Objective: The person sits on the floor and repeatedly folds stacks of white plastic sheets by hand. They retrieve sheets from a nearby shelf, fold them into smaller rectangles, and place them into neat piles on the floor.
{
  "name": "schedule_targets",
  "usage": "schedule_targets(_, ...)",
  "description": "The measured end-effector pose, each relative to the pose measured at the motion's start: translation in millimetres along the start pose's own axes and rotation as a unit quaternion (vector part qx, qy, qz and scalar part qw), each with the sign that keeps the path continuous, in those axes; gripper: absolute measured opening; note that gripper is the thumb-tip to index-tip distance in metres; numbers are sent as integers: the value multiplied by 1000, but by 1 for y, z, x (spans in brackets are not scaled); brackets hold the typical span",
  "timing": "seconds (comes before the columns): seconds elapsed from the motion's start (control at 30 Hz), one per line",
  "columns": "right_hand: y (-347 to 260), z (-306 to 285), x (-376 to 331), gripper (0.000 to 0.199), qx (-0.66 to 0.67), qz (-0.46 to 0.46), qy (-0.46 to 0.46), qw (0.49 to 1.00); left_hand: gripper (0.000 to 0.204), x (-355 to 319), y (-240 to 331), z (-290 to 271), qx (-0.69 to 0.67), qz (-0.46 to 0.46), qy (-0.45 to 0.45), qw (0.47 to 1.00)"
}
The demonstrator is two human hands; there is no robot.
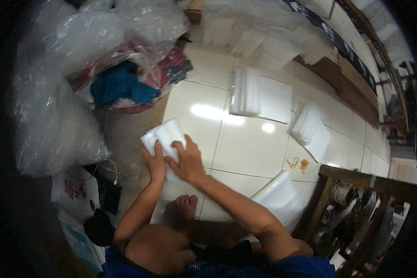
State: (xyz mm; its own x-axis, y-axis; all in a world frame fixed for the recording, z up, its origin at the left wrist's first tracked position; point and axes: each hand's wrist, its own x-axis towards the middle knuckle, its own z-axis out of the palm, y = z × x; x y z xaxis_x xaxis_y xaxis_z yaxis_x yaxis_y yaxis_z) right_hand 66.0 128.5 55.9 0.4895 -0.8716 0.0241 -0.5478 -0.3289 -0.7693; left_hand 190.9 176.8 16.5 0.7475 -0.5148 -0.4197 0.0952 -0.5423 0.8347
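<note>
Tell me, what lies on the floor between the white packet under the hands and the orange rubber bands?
Only bare, glossy floor tile between the packet and rubber bands, per the head view.

The floor (245, 139) is glazed white tile, smooth and glossy enough to throw back bright lamp glare, and the white stack (164, 136) under the left hand (155, 162) and right hand (186, 160) looks like thin, soft, matt foam or plastic sheet. At ten o'clock lies crinkled clear bubble wrap (51, 106), shiny in spots, beside a glossy transparent plastic bag (134, 78) of blue and red cloth. At four o'clock stands a dark, dull wooden frame (352, 178), near two small orange rubber bands (298, 163).
</note>
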Motion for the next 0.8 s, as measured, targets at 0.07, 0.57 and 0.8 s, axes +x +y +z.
schedule_targets(0.07,-3,11,-11,46,-10,22,17,1000,68,-9,11,4,-53,-14,-28,998)
schedule_targets(0.57,-18,41,-51,65,-106,-65,-15,992,95,-8,22,-27,-170,-115,-278,938)
schedule_targets(0.8,-4,26,-69,73,57,-111,-12,992,84,17,-1,-24,-75,-74,-265,958)
